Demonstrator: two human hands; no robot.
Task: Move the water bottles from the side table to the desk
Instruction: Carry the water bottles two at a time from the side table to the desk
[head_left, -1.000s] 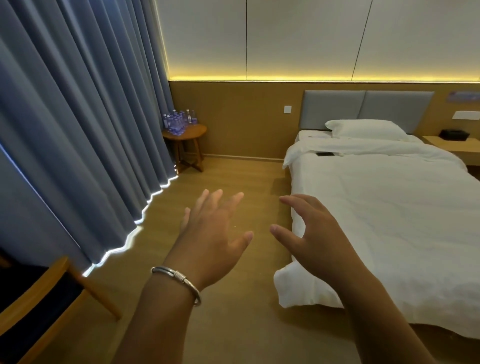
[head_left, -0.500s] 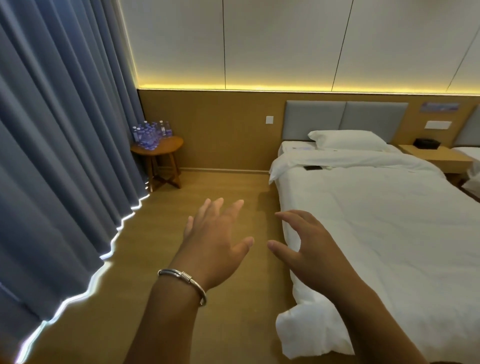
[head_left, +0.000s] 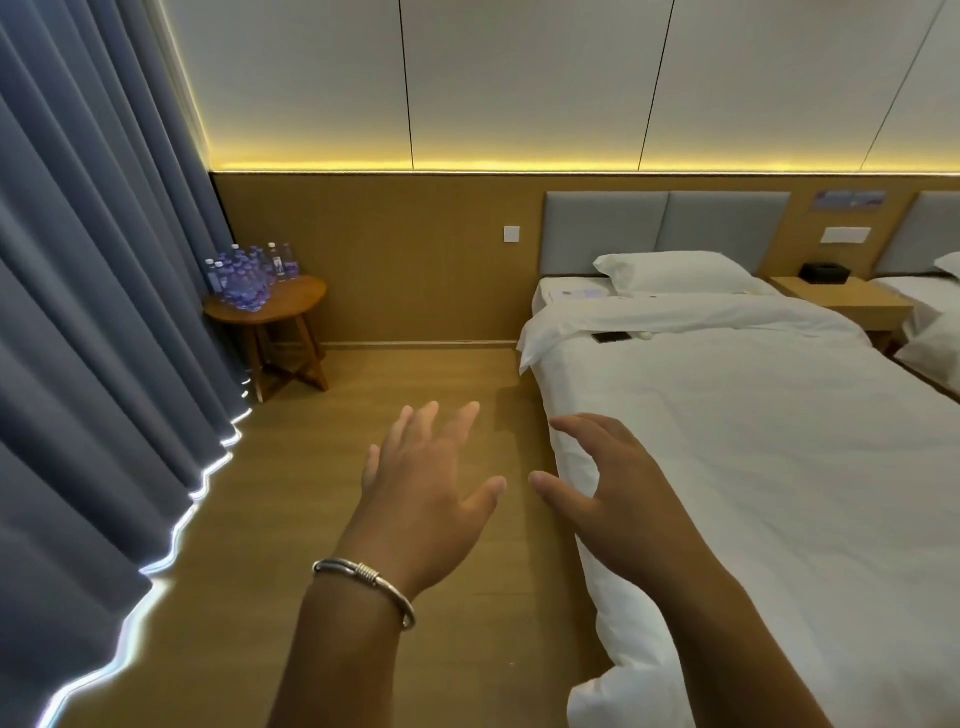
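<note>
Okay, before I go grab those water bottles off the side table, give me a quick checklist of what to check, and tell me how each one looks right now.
1. Left hand free: ok, fingers spread, holding nothing.
2. Right hand free: ok, loosely curved, holding nothing.
3. Water bottles on the side table: ok, clustered upright near the curtain.
4. Floor between you and the table: ok, nothing visible on it.
5. Bottles within reach: not ok, the table stands across the room.
6. Desk ready to receive them: cannot tell, no desk in view.
</note>
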